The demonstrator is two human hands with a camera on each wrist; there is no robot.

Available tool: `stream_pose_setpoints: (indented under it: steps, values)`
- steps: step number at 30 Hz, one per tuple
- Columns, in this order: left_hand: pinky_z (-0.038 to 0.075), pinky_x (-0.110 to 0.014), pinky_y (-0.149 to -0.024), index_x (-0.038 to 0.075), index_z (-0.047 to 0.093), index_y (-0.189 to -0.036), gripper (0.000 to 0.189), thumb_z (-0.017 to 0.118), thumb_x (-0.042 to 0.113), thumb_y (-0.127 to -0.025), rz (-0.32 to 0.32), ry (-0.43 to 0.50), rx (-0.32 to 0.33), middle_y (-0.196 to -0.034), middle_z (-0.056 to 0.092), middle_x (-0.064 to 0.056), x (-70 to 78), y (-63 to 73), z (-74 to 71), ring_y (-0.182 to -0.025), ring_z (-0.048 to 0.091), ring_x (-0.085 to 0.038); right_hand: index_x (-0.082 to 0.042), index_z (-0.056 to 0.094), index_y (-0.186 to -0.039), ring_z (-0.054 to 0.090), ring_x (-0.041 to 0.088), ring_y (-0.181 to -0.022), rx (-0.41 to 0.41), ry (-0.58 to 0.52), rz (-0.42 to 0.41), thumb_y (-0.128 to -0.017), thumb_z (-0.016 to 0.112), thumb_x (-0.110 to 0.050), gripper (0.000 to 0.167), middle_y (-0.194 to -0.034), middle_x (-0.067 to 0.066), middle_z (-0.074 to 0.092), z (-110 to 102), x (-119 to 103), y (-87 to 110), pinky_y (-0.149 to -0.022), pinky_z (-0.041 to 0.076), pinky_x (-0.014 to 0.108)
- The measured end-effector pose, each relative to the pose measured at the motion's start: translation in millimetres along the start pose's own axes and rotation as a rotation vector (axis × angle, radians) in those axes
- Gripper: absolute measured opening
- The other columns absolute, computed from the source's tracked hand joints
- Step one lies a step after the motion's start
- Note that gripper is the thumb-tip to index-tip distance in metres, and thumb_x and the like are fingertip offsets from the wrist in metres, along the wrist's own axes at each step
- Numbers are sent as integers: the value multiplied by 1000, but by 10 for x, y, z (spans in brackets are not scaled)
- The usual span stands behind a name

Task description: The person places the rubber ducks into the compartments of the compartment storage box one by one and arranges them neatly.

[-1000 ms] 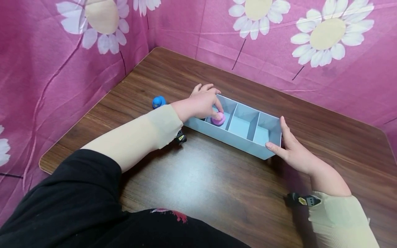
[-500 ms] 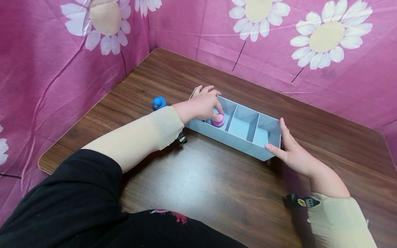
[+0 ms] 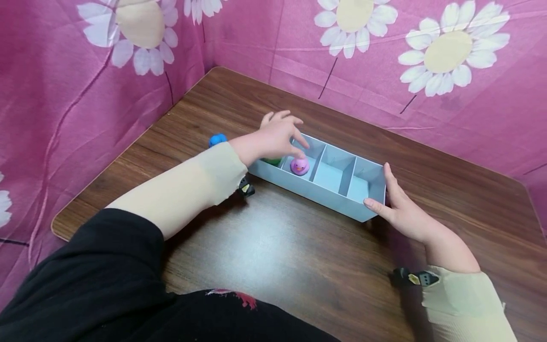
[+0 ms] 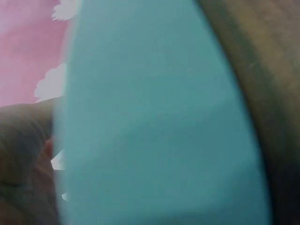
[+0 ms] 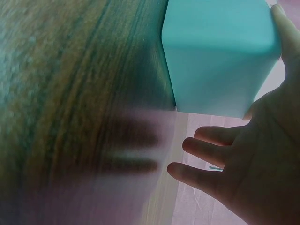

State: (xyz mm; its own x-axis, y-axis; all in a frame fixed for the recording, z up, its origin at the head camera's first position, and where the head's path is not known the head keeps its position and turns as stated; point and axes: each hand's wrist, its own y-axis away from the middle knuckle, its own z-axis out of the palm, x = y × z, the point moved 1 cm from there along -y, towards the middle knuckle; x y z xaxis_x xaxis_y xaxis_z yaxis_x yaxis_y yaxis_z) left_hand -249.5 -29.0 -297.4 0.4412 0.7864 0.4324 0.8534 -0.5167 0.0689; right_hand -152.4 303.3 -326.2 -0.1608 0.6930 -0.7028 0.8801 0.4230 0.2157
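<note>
A small pink toy duck [image 3: 300,166], its orange beak facing the person, sits in a long pale blue box [image 3: 307,188] divided by thin crosswise walls. The head view shows it in the second visible compartment from the left, next to one where a green object [image 3: 272,161] lies mostly hidden. The left hand [image 3: 279,135] is above that part of the box with its fingers spread; thumb and forefinger stand apart around the space over the duck, without gripping it. Whether the thumb tip touches the duck's head, I cannot tell.

The right hand [image 3: 401,204] is spread at the box's right end, thumb on the near rim and forefinger at the far corner. Only the right wrist view shows the outer end wall [image 5: 220,79] from low down, with three fingers [image 5: 197,177] extended well clear of it.

The left wrist view is blurred and mostly filled by a broad blue box surface, with part of the hand at its left edge.

A small blue rounded toy [image 3: 217,139], seen only from the head, is on the brown wood-grain worktop [image 3: 265,251] left of the box, partly behind the cream sleeve [image 3: 183,190]. Pink cloth with white daisies [image 3: 265,42] hangs behind.
</note>
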Motion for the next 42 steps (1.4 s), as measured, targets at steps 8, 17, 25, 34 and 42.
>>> stream_pose_setpoints:
  steps: [8, 17, 25, 34, 42]
  values:
    - [13, -51, -107, 30, 72, -123, 36, 70, 47, -90, -96, 168, 290, -154, 38, 5, -447, 409, -565, -140, 28, -27, -24, -27, -151, -23, 36, -142, 3, 13, -5, -101, 59, -25, 100, -159, 9, -26, -13, -15, -1, -108, -7, 66]
    - [3, -57, -111, 16, 72, -123, 38, 72, 36, -90, -199, 371, 345, -150, 44, -3, -1074, 916, -561, -141, 30, -22, -25, -28, -151, -25, 32, -142, 10, 7, 6, -101, 59, -22, 100, -158, 8, -27, -40, 30, 40, -109, -9, 63]
    - [12, -58, -111, 15, 69, -128, 45, 77, 33, -87, -238, 364, 212, -155, 37, -10, -1474, 1062, -381, -143, 26, -31, -28, -27, -151, -24, 29, -142, 13, -36, 12, -101, 58, -20, 99, -158, 6, -28, -11, 62, 48, -111, -8, 56]
    - [4, -68, -104, 13, 68, -129, 50, 81, 29, -84, -226, 320, 149, -153, 36, -16, -1564, 1073, -280, -140, 20, -43, -32, -27, -151, -15, 33, -144, 4, -56, 2, -101, 58, -20, 99, -159, 6, -26, 18, 27, 16, -112, -1, 47]
    - [6, -67, -104, 11, 68, -128, 48, 80, 30, -85, -245, 300, 138, -153, 37, -16, -1592, 1062, -233, -138, 21, -46, -31, -27, -151, -19, 31, -143, -3, -58, -8, -101, 58, -19, 99, -158, 6, -28, 34, -5, -3, -112, -3, 50]
